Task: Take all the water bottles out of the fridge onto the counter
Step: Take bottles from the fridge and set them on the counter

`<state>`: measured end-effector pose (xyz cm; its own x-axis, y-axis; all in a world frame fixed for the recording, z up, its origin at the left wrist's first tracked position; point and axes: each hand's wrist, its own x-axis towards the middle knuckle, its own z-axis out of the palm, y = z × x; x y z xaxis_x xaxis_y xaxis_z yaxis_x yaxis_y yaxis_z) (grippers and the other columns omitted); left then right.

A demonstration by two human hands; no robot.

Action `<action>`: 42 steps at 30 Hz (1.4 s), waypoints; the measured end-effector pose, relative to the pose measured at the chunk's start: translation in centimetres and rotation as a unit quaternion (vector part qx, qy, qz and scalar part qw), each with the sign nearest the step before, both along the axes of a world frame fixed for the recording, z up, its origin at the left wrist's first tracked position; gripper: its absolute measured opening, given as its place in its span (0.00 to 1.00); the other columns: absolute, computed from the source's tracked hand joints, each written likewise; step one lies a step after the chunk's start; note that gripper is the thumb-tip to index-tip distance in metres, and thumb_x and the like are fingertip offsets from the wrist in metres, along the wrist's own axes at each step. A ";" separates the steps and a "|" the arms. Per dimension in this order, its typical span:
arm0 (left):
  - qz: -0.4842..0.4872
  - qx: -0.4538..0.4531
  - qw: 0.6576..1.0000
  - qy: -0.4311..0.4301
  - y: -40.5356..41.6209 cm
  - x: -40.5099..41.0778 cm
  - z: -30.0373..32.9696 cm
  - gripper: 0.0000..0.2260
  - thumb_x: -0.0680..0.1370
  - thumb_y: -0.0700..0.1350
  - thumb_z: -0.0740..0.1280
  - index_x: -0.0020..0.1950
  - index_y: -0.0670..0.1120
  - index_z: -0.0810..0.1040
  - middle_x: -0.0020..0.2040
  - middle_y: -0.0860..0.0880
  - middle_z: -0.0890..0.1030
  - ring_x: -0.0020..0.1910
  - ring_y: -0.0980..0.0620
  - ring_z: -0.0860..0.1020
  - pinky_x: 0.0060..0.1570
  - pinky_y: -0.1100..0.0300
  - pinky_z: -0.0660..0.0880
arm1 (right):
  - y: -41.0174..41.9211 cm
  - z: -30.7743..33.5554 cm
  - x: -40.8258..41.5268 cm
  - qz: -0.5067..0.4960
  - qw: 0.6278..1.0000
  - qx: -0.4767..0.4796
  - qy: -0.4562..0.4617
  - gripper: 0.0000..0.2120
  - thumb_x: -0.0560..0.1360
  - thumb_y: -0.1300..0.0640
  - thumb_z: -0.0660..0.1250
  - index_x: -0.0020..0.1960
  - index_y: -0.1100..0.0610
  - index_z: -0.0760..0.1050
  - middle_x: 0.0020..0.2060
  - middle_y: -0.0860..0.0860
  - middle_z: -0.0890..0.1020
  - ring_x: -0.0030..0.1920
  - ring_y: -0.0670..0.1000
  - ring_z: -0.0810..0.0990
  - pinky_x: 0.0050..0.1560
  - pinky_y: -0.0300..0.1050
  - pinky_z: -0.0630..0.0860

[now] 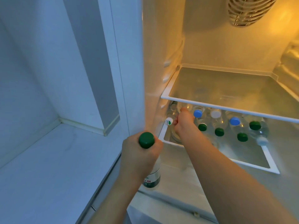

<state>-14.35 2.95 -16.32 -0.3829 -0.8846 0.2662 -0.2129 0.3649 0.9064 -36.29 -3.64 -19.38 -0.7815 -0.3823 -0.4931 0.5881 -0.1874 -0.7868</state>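
White counter (48, 167) lies at my left, in bluish light, and it meets a white wall with a grey strip in the corner. At my right the fridge (161, 62) stands open and its inside glows yellow, with a round fan grille (249, 12) at the top of the back wall.

My left hand (140, 157) is clenched around the neck of a green-capped bottle (152, 175). I hold it upright in front of the fridge, just beside the edge of the counter; its cap (146, 140) points up at me and its label shows below my fingers.

My right hand (184, 123) reaches under the upper glass shelf (226, 84), to the left end of the lower shelf (271, 162). Its fingers are curled around the top of a bottle there, which is mostly hidden by the hand, so I cannot tell the colour of its cap. Just beside my knuckles, at the left, stands a bottle with a white cap bearing a green mark (168, 121).

More water bottles (218, 126) stand on the same lower shelf, close together: two blue caps and one white cap in the back, five green caps more to the front. One clear bottle (262, 135) at the right end is tilted, with a pale cap.
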 end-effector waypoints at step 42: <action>0.069 0.061 0.996 0.019 -0.1 19.1 0.2 0.17 0.64 0.48 0.66 0.38 0.34 0.76 0.38 0.35 0.76 0.35 0.53 0.70 0.37 0.56 0.68 | 14.2 3.9 25.0 -0.029 0.885 -0.023 0.465 0.08 0.73 0.59 0.71 0.41 0.50 0.73 0.30 0.39 0.74 0.33 0.40 0.71 0.39 0.33 0.69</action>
